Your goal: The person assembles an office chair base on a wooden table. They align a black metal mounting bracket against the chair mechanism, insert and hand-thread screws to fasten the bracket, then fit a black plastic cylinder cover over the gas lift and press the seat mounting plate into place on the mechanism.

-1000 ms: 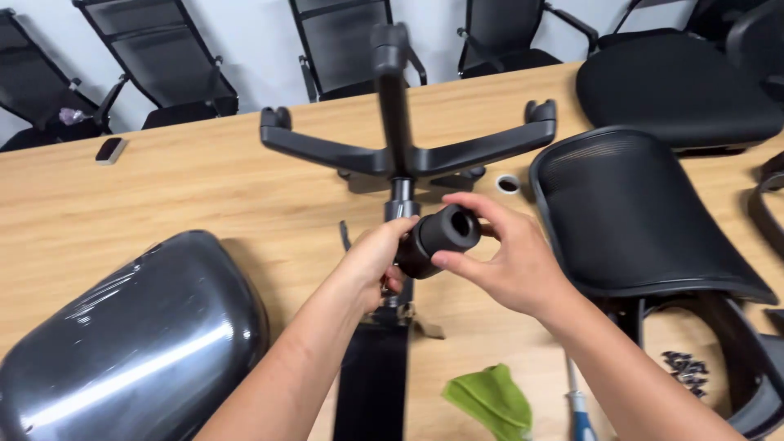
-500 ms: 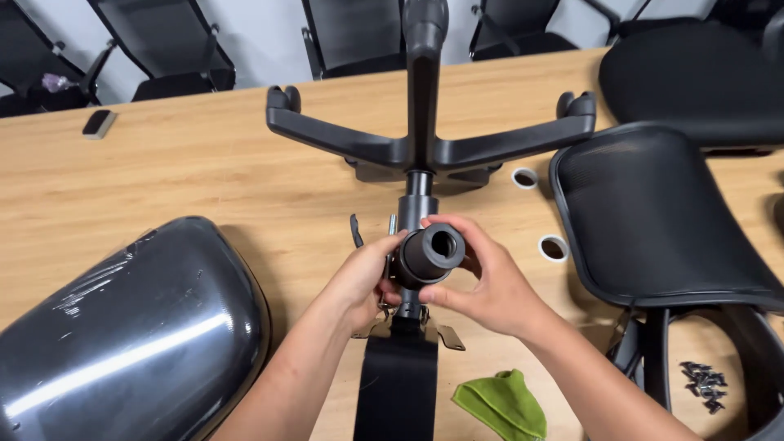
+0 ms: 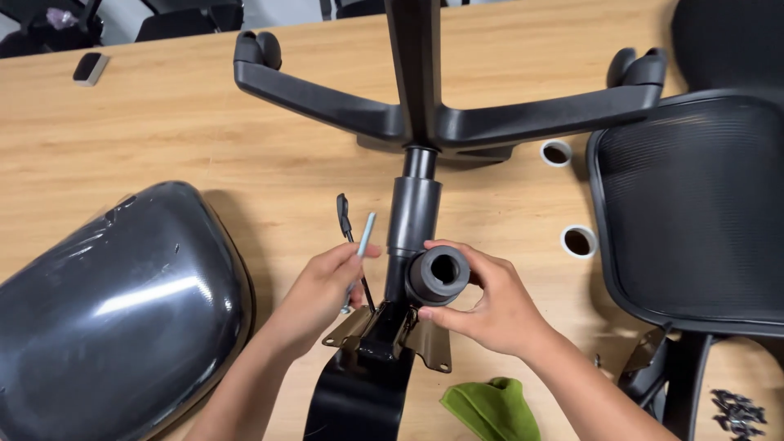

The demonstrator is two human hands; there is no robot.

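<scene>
A black star-shaped chair base [image 3: 425, 114] lies on the wooden table [image 3: 163, 122], its gas-lift column [image 3: 412, 216] running down into a metal seat bracket [image 3: 384, 331]. My right hand [image 3: 490, 306] grips a short black hollow cylinder [image 3: 438, 276], its open end facing the camera, right beside the column. My left hand [image 3: 322, 286] rests left of the column, fingers around a thin pale blue rod [image 3: 363, 237] next to a black lever [image 3: 345, 216].
A glossy black seat shell [image 3: 114, 310] lies at the left. A black mesh chair back [image 3: 694, 212] fills the right. Two white-rimmed holes [image 3: 578, 241] sit in the table. A green cloth [image 3: 490, 408] is near the bottom. Small black screws [image 3: 739, 408] lie bottom right.
The view has tilted down and closer. My right hand has lowered the black cylinder beside the column. My left hand has come off the cylinder and now holds the thin blue rod.
</scene>
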